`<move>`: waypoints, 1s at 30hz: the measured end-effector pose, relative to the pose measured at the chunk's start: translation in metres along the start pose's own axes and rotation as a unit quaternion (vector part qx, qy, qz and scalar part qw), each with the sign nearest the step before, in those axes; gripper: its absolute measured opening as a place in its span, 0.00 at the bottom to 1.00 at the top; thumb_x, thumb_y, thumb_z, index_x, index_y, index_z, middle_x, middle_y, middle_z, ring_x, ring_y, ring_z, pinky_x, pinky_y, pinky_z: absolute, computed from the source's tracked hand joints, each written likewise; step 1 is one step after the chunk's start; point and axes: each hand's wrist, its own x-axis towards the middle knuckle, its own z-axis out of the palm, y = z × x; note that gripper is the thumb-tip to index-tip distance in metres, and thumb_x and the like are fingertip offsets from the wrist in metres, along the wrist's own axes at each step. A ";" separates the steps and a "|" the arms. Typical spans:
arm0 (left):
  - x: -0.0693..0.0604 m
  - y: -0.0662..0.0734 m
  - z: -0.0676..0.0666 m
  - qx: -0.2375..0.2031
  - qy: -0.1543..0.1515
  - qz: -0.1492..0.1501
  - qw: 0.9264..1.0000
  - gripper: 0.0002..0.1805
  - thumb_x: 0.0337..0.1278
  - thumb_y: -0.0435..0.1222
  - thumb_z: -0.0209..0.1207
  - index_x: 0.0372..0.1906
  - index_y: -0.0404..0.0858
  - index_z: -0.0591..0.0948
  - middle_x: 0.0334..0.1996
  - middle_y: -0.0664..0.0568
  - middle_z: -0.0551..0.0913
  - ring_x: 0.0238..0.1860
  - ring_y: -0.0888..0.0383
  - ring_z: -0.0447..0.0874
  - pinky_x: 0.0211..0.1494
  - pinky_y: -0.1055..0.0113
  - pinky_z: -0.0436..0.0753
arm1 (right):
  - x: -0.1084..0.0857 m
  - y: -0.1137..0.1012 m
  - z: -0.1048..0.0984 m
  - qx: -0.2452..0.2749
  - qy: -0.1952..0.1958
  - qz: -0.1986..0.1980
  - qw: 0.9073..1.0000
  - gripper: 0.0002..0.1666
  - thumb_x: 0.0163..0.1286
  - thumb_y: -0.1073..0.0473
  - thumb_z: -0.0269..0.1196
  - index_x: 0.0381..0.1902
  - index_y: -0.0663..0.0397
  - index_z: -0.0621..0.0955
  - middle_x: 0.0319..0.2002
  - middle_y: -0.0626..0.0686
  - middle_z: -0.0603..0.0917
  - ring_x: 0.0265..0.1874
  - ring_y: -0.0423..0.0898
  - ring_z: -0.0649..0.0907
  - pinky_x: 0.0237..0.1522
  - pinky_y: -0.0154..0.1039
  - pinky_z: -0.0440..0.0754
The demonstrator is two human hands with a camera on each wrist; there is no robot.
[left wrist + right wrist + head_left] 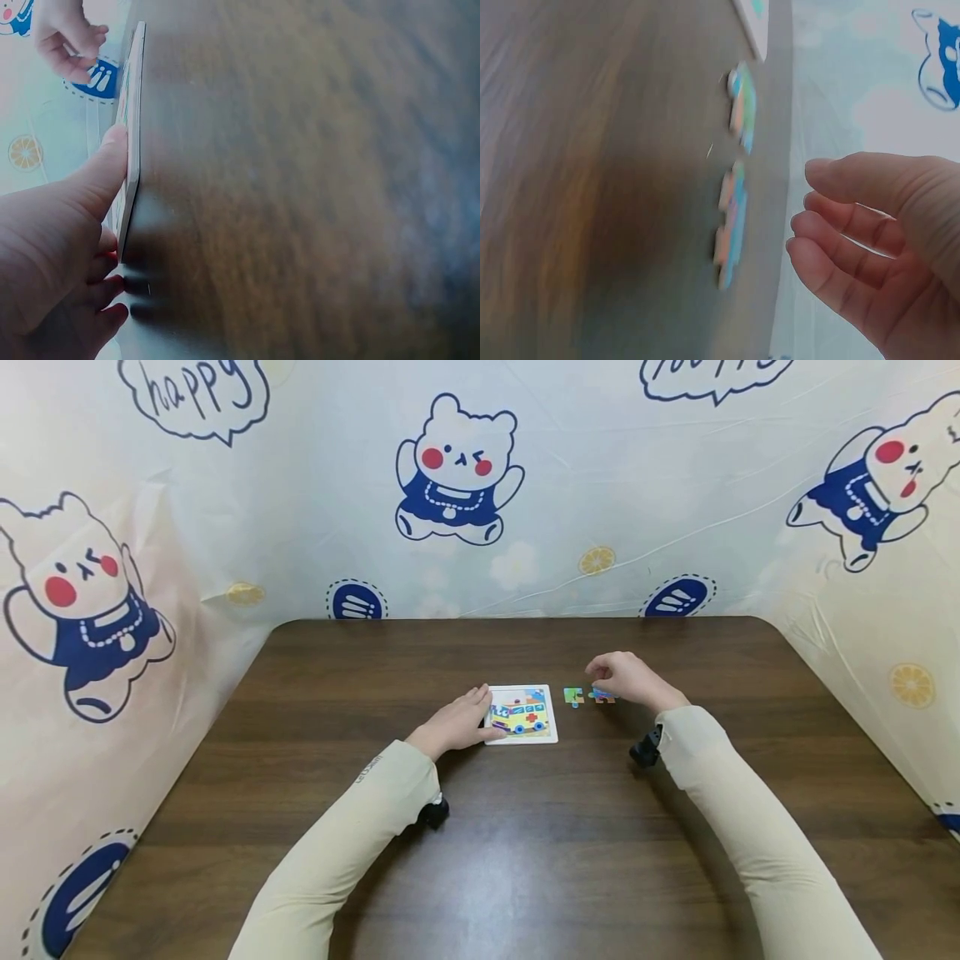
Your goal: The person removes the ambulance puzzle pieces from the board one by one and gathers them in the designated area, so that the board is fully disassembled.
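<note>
A white-framed jigsaw puzzle (523,714) with a yellow ambulance picture lies flat on the table. My left hand (459,720) rests on its left side, fingers along that edge and thumb over the near corner; in the left wrist view the thumb (109,161) lies across the board. To the right of the frame are two loose puzzle pieces, a green one (573,697) and a blue-and-red one (602,696). Above the second piece hovers my right hand (626,678). The right wrist view shows its fingers (840,255) loosely bent, apart from the blue piece (731,225) and holding nothing.
The dark wooden table (510,852) ends at a far edge in front of a printed cloth (555,510) with cartoon bears. Black wrist cameras (647,748) hang under both cuffs.
</note>
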 end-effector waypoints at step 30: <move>-0.002 0.003 -0.003 -0.015 -0.004 -0.015 1.000 0.46 0.60 0.58 0.49 0.71 0.33 0.48 0.71 0.44 0.43 0.70 0.51 0.39 0.69 0.61 0.47 | 0.030 -0.056 0.044 -0.005 -0.070 -0.011 0.997 0.22 0.58 0.60 0.68 0.50 0.61 0.79 0.44 0.56 0.77 0.41 0.51 0.74 0.49 0.45 0.74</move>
